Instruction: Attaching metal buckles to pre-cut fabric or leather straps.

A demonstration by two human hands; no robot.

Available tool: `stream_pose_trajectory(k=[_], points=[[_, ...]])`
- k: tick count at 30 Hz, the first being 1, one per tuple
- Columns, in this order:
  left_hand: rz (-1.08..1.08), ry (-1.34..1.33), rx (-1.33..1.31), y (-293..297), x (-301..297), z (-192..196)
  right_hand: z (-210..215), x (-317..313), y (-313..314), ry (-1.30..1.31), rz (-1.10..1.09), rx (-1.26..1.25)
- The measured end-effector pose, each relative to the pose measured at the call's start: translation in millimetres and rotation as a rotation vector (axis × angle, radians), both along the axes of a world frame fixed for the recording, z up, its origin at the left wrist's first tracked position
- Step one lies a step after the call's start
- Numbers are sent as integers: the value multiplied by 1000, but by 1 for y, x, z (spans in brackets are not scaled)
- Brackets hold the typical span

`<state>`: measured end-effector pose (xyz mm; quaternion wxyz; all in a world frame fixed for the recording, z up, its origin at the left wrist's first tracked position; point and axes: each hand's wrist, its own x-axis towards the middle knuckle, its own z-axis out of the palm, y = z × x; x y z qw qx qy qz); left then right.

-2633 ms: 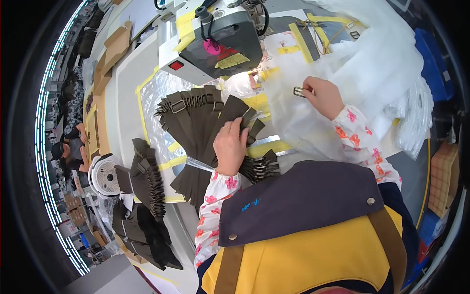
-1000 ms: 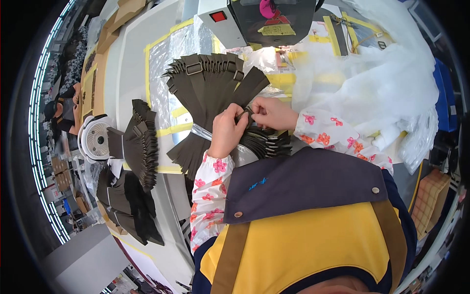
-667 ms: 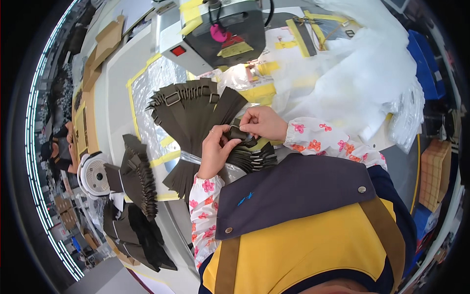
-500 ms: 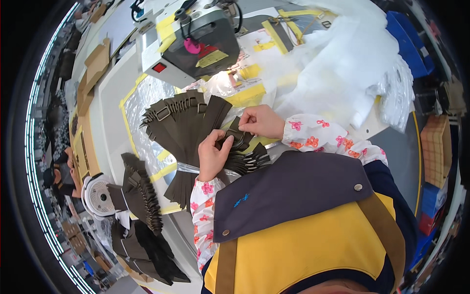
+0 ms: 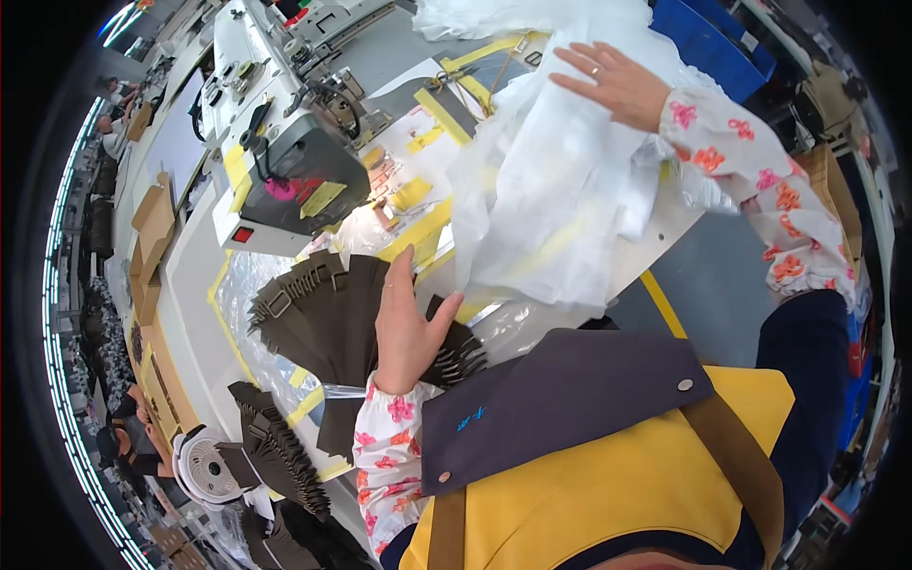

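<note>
My left hand (image 5: 407, 331) lies with fingers stretched and thumb apart at the right side of a fanned bundle of dark brown webbing straps (image 5: 328, 318) with metal buckles. Clear plastic film crosses the bundle's middle. More strap ends with metal pieces (image 5: 458, 356) show beside my thumb, partly hidden by the hand. Up to the right, my right hand (image 5: 616, 84) is spread palm down over a heap of white, translucent plastic bags or sheets (image 5: 560, 190). Its fingers are apart and hold nothing that I can see.
A sewing machine (image 5: 294, 161) stands at the upper left of the white table. More brown straps (image 5: 271, 432) hang at the lower left by a white fan (image 5: 204, 465). Cardboard (image 5: 152, 242) lies further left; a blue bin (image 5: 712, 43) stands upper right. Another person (image 5: 128, 437) works at far left.
My right hand has let go of a strap's buckle and moved up and right onto the white plastic. My left hand has opened from its grip on the strap. The view has shifted right.
</note>
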<state>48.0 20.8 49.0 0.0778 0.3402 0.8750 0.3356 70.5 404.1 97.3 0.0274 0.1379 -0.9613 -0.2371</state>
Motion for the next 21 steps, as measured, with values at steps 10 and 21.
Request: stream_pose_trajectory(k=[10, 21], points=[[17, 65, -210, 148, 53, -38, -15, -84, 108, -430, 43, 4], [45, -69, -179, 106, 29, 3, 6, -75, 185, -83, 495, -769]])
